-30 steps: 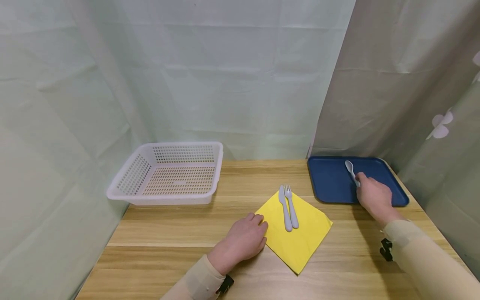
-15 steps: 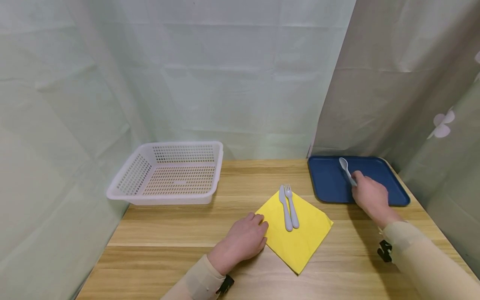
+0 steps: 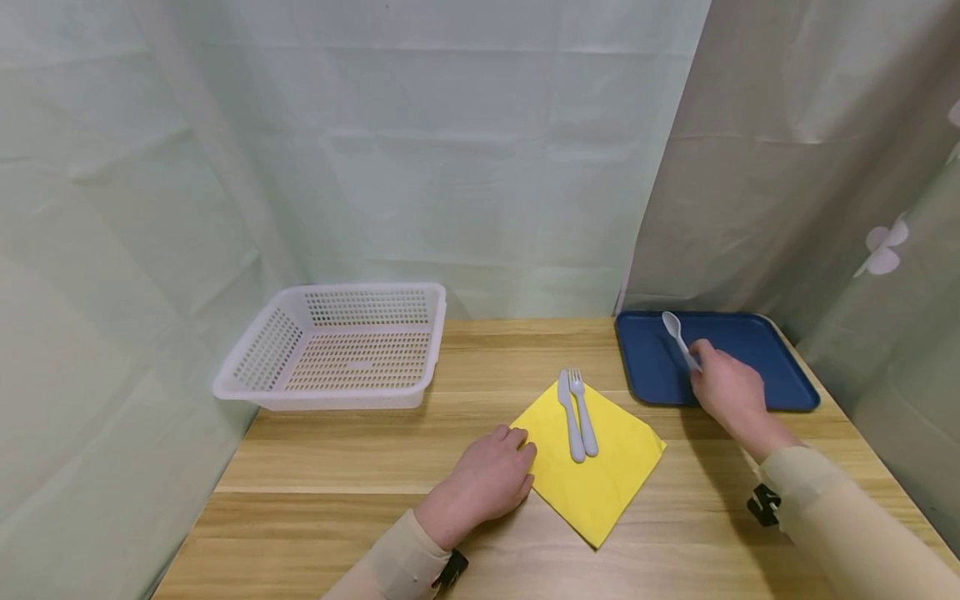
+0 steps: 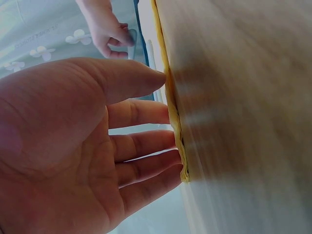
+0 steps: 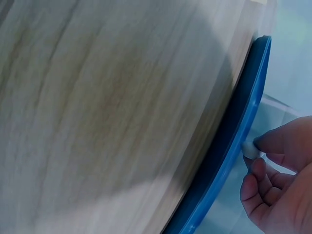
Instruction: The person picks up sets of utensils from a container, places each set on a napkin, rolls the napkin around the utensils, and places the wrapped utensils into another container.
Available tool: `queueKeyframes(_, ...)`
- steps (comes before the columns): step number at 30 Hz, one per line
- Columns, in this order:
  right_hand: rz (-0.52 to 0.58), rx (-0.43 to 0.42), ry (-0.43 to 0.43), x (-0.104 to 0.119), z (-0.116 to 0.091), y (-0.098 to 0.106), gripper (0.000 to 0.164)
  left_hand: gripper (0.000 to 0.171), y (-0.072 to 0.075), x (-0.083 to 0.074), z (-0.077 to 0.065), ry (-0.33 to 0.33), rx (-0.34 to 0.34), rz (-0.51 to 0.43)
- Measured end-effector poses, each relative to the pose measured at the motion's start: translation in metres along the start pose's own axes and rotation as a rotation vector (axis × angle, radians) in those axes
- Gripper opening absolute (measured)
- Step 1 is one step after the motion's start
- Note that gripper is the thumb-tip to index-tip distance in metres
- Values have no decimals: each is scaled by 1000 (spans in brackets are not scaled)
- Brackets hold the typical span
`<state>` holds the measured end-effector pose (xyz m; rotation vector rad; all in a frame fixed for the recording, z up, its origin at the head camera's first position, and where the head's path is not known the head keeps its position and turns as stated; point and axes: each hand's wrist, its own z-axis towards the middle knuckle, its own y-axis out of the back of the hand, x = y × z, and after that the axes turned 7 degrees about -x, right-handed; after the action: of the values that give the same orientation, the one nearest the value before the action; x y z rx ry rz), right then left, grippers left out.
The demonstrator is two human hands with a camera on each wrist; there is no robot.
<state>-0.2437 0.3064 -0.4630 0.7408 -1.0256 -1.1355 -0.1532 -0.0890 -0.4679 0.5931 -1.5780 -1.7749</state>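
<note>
My right hand (image 3: pixel 729 387) pinches a light grey spoon (image 3: pixel 681 339) by its handle over the blue tray (image 3: pixel 780 367), bowl pointing away and to the left. In the right wrist view the handle end (image 5: pixel 252 150) shows between thumb and curled fingers, just past the tray's rim. My left hand (image 3: pixel 487 475) rests its fingertips on the left edge of a folded yellow napkin (image 3: pixel 600 492); the left wrist view shows those fingers fairly straight along the napkin's edge (image 4: pixel 170 105). On the napkin lie a grey knife (image 3: pixel 572 421) and a grey fork (image 3: pixel 583 417), side by side.
A white perforated basket (image 3: pixel 345 392) stands at the back left of the wooden table (image 3: pixel 330 467). Pale curtains (image 3: pixel 465 167) hang behind the table and along both sides. The tray sits at the back right.
My right hand has moved left over the tray with the spoon, whose bowl has shifted toward the tray's left side. The left hand, napkin, knife and fork have stayed in place.
</note>
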Motion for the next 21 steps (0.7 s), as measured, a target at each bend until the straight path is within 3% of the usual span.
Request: queueKeyframes(21,45,8,41,26,-6,6,30,31,-2,0,1,9,9,1)
